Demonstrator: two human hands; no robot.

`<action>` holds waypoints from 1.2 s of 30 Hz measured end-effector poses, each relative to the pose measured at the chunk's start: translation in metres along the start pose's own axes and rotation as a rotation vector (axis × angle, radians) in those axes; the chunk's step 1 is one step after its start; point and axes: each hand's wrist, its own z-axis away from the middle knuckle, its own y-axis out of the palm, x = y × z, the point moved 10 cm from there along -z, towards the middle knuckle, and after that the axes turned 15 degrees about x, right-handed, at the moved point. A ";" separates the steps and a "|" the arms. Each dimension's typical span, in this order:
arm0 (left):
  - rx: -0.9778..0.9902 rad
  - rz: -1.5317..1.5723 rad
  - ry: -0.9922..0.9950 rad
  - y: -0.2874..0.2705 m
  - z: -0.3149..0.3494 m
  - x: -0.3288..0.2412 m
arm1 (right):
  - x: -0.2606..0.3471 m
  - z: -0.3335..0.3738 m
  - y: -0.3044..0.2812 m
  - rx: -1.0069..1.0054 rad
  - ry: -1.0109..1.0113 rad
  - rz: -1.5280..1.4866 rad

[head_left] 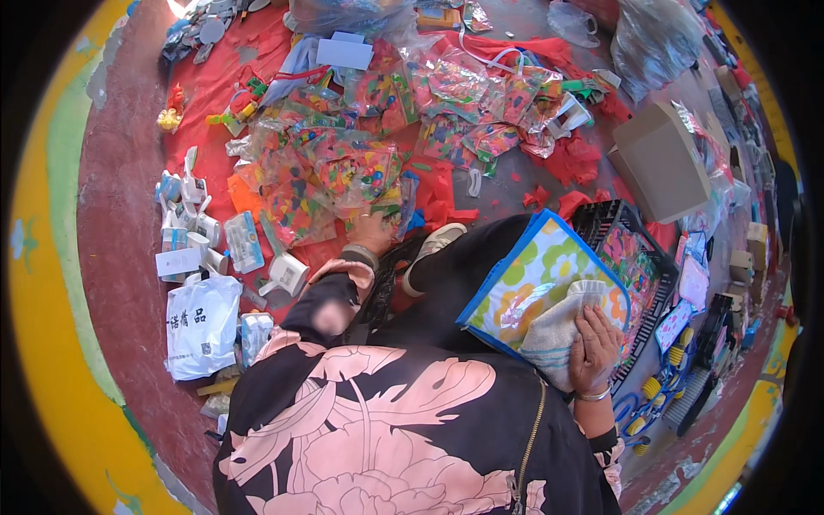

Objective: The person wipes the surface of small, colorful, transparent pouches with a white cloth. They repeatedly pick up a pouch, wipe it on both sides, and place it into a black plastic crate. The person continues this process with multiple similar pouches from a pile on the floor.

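My left hand reaches to the near edge of a pile of clear plastic packets filled with small multicoloured pieces. Its fingers close at the edge of one packet, though the fingertips are partly hidden. On the right, my right hand is closed over a greyish-white cloth and presses it against a flat flower-patterned panel with blue edging. That panel leans over my leg, and its right side overlaps a black plastic crate holding more colourful packets.
White plastic items and a white plastic bag lie at the left. An open cardboard box stands at the right, near blue-and-yellow coiled goods. A red cloth lies under the goods.
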 end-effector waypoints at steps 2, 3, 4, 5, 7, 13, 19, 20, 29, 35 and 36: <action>0.022 -0.127 -0.139 0.009 -0.009 0.028 | -0.002 -0.004 0.000 0.003 0.003 -0.005; 0.064 -0.157 -0.164 0.015 -0.016 0.034 | -0.003 -0.005 0.000 0.002 0.010 -0.009; 0.107 -0.187 -0.188 0.021 -0.023 0.038 | -0.004 -0.008 0.000 0.004 0.012 -0.017; 0.147 -0.215 -0.211 0.026 -0.030 0.042 | -0.006 -0.009 0.001 0.010 0.016 -0.021; 0.253 -0.219 -0.267 0.041 -0.044 0.051 | -0.010 -0.010 0.002 0.022 0.026 -0.032; 0.462 -0.312 -0.403 0.091 -0.080 0.087 | -0.012 -0.022 0.002 0.050 0.049 -0.047; 0.021 -0.118 -0.148 0.038 -0.090 0.066 | -0.017 -0.026 0.001 0.054 0.078 -0.059; -0.062 -0.043 -0.090 0.031 -0.094 0.069 | -0.016 -0.025 0.001 0.045 0.084 -0.056; -0.387 0.070 -0.117 -0.084 -0.059 0.054 | -0.014 -0.018 -0.002 -0.002 0.095 -0.116; -0.433 -0.187 -0.113 -0.114 -0.042 0.071 | -0.011 -0.010 -0.006 -0.041 0.077 -0.096; -0.422 -0.158 -0.117 -0.123 -0.039 0.066 | -0.009 -0.010 -0.007 -0.028 0.057 -0.110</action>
